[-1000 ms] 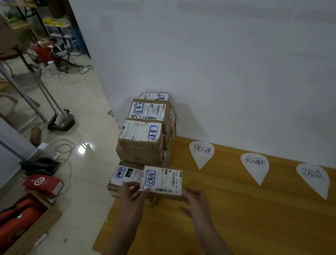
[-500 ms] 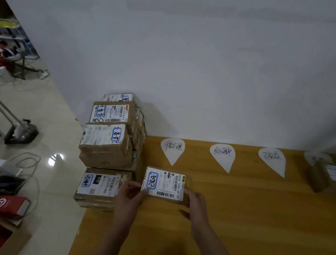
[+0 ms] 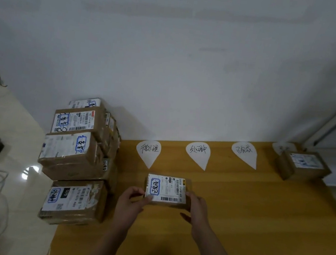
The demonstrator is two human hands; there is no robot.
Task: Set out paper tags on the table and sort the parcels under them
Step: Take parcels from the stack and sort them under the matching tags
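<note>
In the head view, a yellow wooden table (image 3: 257,224) fills the lower right of the frame against a plain white wall (image 3: 172,53), and glossy pale floor (image 3: 4,116) lies at left. At lower centre both hands hold a small parcel (image 3: 167,190), just below the leftmost of three paper tags (image 3: 148,152). The left hand (image 3: 129,204) pinches its left edge, and the right hand (image 3: 197,211) curls its fingers round the right edge. Stacked parcels (image 3: 77,158) stand at centre left.

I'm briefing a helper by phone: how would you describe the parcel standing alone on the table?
On the yellow table, follow the row of paper tags to its right end. A small brown parcel with a white label sits there alone; the rest form a stack at the left end, bar one held parcel.
</note>
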